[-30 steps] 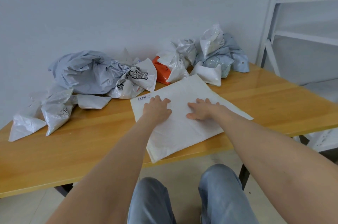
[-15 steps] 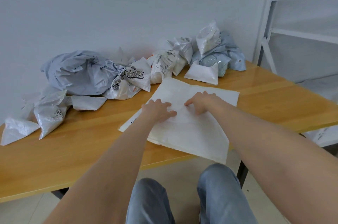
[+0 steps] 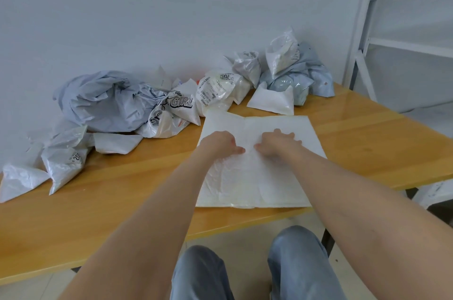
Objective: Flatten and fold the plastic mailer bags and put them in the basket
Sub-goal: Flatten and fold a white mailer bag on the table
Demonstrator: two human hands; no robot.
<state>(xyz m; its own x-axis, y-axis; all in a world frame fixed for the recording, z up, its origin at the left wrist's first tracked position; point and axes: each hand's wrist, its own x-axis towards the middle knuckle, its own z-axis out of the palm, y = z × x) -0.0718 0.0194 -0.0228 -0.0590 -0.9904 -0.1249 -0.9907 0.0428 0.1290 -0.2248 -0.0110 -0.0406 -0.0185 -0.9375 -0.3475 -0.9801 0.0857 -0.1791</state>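
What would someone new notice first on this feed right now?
The left hand and right hand rest side by side on a large white mailer lying flat at the near edge of the wooden table. Behind it, along the wall, sit a big crumpled grey bag to the left and a cluster of white and blue-grey bags to the right.
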